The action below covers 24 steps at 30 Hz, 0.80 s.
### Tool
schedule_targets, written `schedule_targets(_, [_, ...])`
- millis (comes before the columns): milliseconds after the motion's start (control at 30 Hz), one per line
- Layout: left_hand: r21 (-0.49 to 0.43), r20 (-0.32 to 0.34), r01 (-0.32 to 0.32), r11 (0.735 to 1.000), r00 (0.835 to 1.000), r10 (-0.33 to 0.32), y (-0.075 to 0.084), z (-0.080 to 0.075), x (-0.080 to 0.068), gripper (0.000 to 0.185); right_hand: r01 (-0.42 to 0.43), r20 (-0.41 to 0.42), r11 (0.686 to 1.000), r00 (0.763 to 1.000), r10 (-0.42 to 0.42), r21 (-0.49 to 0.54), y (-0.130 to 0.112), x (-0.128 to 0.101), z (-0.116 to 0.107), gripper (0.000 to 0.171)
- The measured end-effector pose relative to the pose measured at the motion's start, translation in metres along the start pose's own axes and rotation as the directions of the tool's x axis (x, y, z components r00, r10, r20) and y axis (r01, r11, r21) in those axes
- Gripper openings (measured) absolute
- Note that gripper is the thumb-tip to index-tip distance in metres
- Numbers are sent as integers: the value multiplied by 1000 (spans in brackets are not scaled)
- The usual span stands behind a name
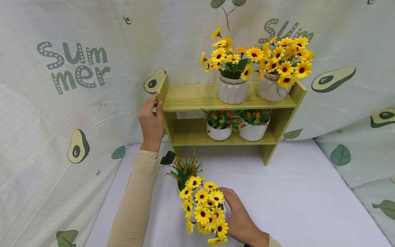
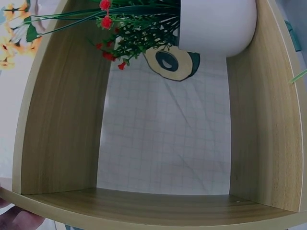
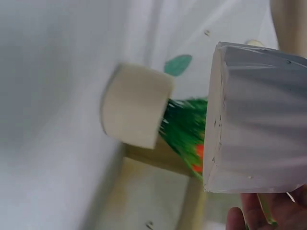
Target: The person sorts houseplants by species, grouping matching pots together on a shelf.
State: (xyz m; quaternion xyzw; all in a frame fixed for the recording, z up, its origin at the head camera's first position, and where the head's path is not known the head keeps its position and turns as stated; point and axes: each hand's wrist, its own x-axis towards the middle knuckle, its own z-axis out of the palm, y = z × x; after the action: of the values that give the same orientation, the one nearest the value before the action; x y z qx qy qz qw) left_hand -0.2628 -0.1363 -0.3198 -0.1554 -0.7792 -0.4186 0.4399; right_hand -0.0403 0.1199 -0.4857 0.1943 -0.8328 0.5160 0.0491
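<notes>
Right hand (image 1: pixel 239 216), lower centre of the head view, was wrapped round a white pot of yellow flowers (image 1: pixel 205 212), fingers curled on its side. A smaller pot of red flowers (image 1: pixel 184 169) stood just behind it, touching the blooms. Left hand (image 1: pixel 152 120), centre left, gripped the upper left corner of the wooden shelf (image 1: pixel 191 97), fingers curled on the edge. Risk judged: lifting the yellow pot could drag the tangled red one over; a loose hold could rock the loaded shelf
</notes>
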Motion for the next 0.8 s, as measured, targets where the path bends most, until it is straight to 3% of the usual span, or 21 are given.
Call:
schedule_targets(233, [2,7,-3,1000,1000,3,0,0,0,33,110,-54,984,991,-119,-142,-23,14,-30,89])
schedule_targets(400, [1,8,-7,1000,1000,7,1,-1,0,33,185,-81,968,976,-200,-168,-37,31,-49,94])
schedule_targets(667, [0,8,-15,1000,1000,15,0,-1,0,33,316,-132,927,929,-345,-202,-55,66,-73,90])
schedule_targets(800, [-6,7,-17,1000,1000,17,-1,0,-1,33,373,-167,896,893,-417,-242,-66,86,-81,89])
